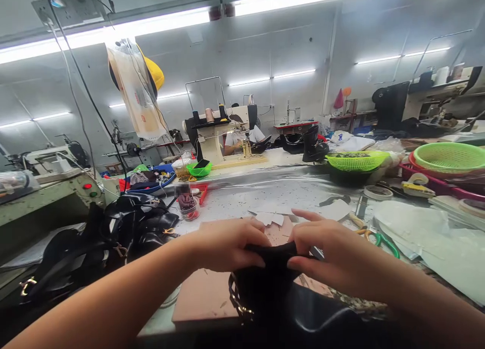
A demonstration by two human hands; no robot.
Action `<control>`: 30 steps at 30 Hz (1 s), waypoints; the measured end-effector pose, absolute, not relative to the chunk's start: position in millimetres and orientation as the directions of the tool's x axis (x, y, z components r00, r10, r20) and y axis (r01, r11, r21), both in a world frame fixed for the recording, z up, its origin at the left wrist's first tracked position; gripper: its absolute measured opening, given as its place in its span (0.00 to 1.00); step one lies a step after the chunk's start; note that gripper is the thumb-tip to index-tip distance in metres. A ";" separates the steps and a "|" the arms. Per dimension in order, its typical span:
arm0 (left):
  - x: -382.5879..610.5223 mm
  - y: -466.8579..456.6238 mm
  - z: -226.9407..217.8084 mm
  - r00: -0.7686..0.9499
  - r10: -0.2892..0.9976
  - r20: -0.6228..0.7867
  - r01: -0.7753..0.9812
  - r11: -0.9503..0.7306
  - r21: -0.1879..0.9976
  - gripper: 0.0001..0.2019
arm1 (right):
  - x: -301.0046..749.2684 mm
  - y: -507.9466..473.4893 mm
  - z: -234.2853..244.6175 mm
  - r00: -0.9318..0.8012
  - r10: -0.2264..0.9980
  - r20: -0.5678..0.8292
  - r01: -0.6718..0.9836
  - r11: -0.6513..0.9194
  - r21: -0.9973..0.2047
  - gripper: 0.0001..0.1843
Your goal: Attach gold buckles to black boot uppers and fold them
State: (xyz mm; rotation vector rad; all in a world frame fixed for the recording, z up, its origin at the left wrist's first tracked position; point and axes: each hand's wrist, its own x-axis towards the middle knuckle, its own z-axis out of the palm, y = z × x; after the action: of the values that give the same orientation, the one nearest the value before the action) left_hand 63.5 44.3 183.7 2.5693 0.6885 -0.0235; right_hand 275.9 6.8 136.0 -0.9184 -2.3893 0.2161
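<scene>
Counter (235, 200), 6 o'clock: my left hand (231, 244) and right hand (333, 249) pinch black piece (271, 288) by rim; likely supple, best held there.

No readable text, bag print (143, 118) blurred

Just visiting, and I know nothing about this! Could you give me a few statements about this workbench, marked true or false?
1. The left hand and right hand both hold a black item. True.
2. The scissors lie to the left of both hands. False: they lie to the right, beyond the right forearm.
3. A pile of shiny black pieces lies on the left. True.
4. The board beneath the hands is bright blue. False: it is pinkish.
5. A sewing machine stands ahead, past the near bench. True.
</scene>
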 end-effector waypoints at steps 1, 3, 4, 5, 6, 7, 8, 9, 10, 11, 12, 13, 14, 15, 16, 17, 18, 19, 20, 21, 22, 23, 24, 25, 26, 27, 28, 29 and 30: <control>63.1 44.5 183.4 0.879 0.452 -0.151 0.468 -0.758 0.455 0.10 | 273.6 6.2 135.1 -0.602 0.648 0.466 0.560 0.759 -0.332 0.15; 64.9 44.0 184.2 0.888 0.424 -0.179 0.456 -0.754 0.473 0.15 | 267.6 4.1 133.5 -0.591 0.623 0.512 0.550 0.776 -0.310 0.15; 66.8 43.3 184.9 0.890 0.419 -0.180 0.451 -0.755 0.475 0.16 | 264.6 3.0 132.6 -0.577 0.611 0.542 0.549 0.781 -0.297 0.14; 69.0 42.4 185.5 0.891 0.424 -0.163 0.448 -0.762 0.468 0.15 | 261.8 2.0 131.5 -0.552 0.602 0.576 0.551 0.783 -0.290 0.14; 71.0 41.2 185.6 0.890 0.438 -0.127 0.444 -0.773 0.452 0.12 | 259.7 1.4 129.9 -0.518 0.596 0.613 0.551 0.781 -0.294 0.14; 72.5 39.9 185.0 0.886 0.456 -0.078 0.442 -0.785 0.434 0.07 | 258.4 1.2 127.9 -0.477 0.593 0.649 0.543 0.780 -0.313 0.14; 73.3 38.5 183.7 0.879 0.475 -0.029 0.441 -0.790 0.425 0.02 | 257.9 1.4 125.4 -0.437 0.596 0.673 0.520 0.778 -0.352 0.13; 73.2 37.1 181.6 0.867 0.498 0.014 0.444 -0.787 0.428 0.03 | 258.1 1.9 122.6 -0.405 0.609 0.682 0.478 0.777 -0.410 0.11; 72.2 35.8 178.7 0.852 0.521 0.048 0.448 -0.774 0.447 0.05 | 258.9 2.7 119.5 -0.381 0.631 0.676 0.424 0.769 -0.479 0.09; 70.4 34.6 175.3 0.836 0.545 0.071 0.451 -0.754 0.477 0.06 | 259.9 3.7 116.3 -0.363 0.660 0.658 0.368 0.750 -0.549 0.08; 68.0 33.8 171.6 0.821 0.565 0.085 0.451 -0.733 0.509 0.05 | 260.8 4.5 113.1 -0.345 0.693 0.633 0.324 0.721 -0.613 0.08; 65.3 33.2 168.1 0.808 0.582 0.093 0.451 -0.712 0.539 0.04 | 261.2 5.2 109.8 -0.323 0.727 0.607 0.298 0.686 -0.664 0.08; 62.6 32.8 165.1 0.800 0.593 0.092 0.450 -0.695 0.561 0.03 | 260.9 5.5 106.8 -0.297 0.756 0.583 0.291 0.653 -0.699 0.08; 60.1 32.6 162.9 0.798 0.597 0.080 0.451 -0.681 0.577 0.03 | 259.9 5.6 103.9 -0.271 0.775 0.571 0.296 0.631 -0.717 0.09; 58.1 32.5 161.7 0.804 0.592 0.059 0.451 -0.671 0.589 0.02 | 258.2 5.3 101.3 -0.251 0.785 0.566 0.304 0.619 -0.724 0.09; 56.7 32.3 161.5 0.811 0.584 0.032 0.452 -0.661 0.599 0.03 | 256.0 5.0 99.0 -0.241 0.787 0.567 0.310 0.617 -0.723 0.10; 55.9 31.9 162.1 0.819 0.573 0.004 0.453 -0.652 0.608 0.06 | 253.4 4.6 97.0 -0.236 0.785 0.572 0.314 0.619 -0.720 0.09; 55.7 31.4 163.2 0.822 0.569 -0.017 0.460 -0.647 0.609 0.09 | 250.8 4.4 95.2 -0.230 0.782 0.580 0.313 0.623 -0.716 0.09; 56.2 30.6 164.4 0.822 0.569 -0.028 0.471 -0.650 0.596 0.10 | 248.3 4.5 93.7 -0.222 0.781 0.584 0.312 0.624 -0.716 0.09; 57.1 29.6 165.1 0.816 0.578 -0.023 0.484 -0.660 0.575 0.10 | 246.2 4.8 92.5 -0.212 0.786 0.581 0.312 0.618 -0.722 0.09; 58.4 28.6 165.0 0.803 0.596 -0.005 0.500 -0.670 0.549 0.08 | 244.4 5.4 91.6 -0.204 0.797 0.569 0.308 0.604 -0.735 0.09; 59.9 27.5 163.7 0.782 0.623 0.021 0.522 -0.673 0.524 0.05 | 243.0 6.2 91.0 -0.198 0.812 0.549 0.299 0.584 -0.755 0.09; 61.3 26.4 161.4 0.751 0.659 0.053 0.547 -0.664 0.510 0.03 | 242.1 7.1 90.7 -0.195 0.832 0.519 0.287 0.554 -0.782 0.09; 62.6 25.5 158.0 0.709 0.700 0.085 0.570 -0.640 0.515 0.03 | 241.6 8.1 90.8 -0.198 0.857 0.476 0.271 0.514 -0.814 0.10; 63.5 24.6 154.0 0.662 0.742 0.110 0.588 -0.604 0.538 0.04 | 241.5 9.2 91.1 -0.211 0.882 0.420 0.249 0.464 -0.850 0.11; 64.1 23.9 149.7 0.615 0.778 0.125 0.596 -0.563 0.573 0.05 | 241.7 10.3 91.7 -0.235 0.905 0.354 0.221 0.404 -0.888 0.12; 64.4 23.4 145.6 0.577 0.805 0.133 0.592 -0.526 0.611 0.05 | 242.0 11.4 92.4 -0.268 0.922 0.280 0.190 0.336 -0.923 0.14; 64.4 23.0 142.1 0.551 0.822 0.143 0.576 -0.498 0.649 0.04 | 242.3 12.7 93.1 -0.304 0.929 0.211 0.161 0.268 -0.950 0.15; 64.2 22.7 139.4 0.537 0.830 0.153 0.551 -0.482 0.681 0.04 | 242.7 13.9 93.7 -0.335 0.929 0.158 0.133 0.213 -0.968 0.17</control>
State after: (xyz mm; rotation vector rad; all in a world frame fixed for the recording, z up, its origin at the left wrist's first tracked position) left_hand 64.2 22.7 139.4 2.2053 1.1133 0.6378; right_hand 242.7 13.9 93.7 -1.0111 -1.6594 1.2111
